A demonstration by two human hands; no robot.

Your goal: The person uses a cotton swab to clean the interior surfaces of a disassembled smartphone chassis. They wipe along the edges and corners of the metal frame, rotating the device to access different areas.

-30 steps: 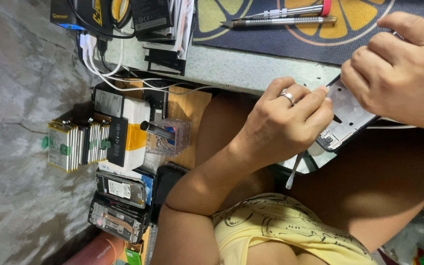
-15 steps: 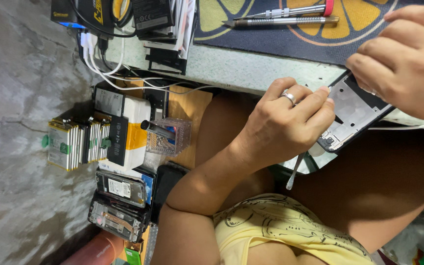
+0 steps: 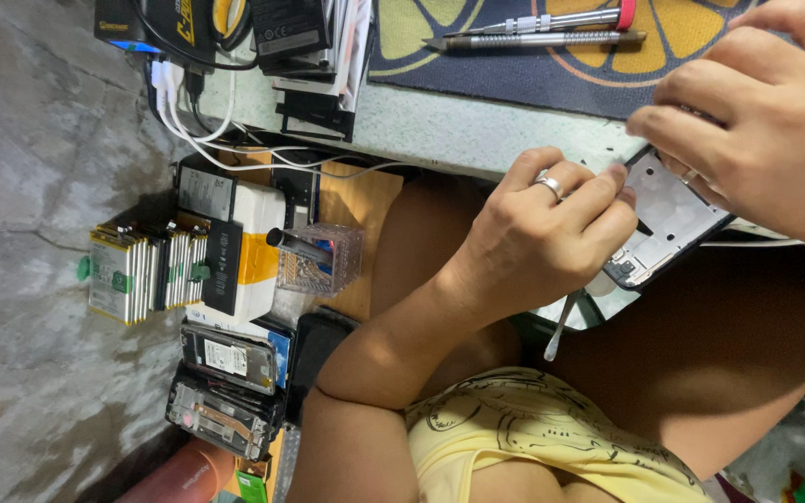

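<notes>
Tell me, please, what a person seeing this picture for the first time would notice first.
First come the two hands in the middle right: the ringed hand grips a thin tool against an opened phone frame, which the other hand steadies from above. Next, at the left, a row of flat phone batteries stands on the grey floor beside a small clear plastic box. At the top, two slim screwdrivers lie on a dark mat with orange-slice patterns.
</notes>
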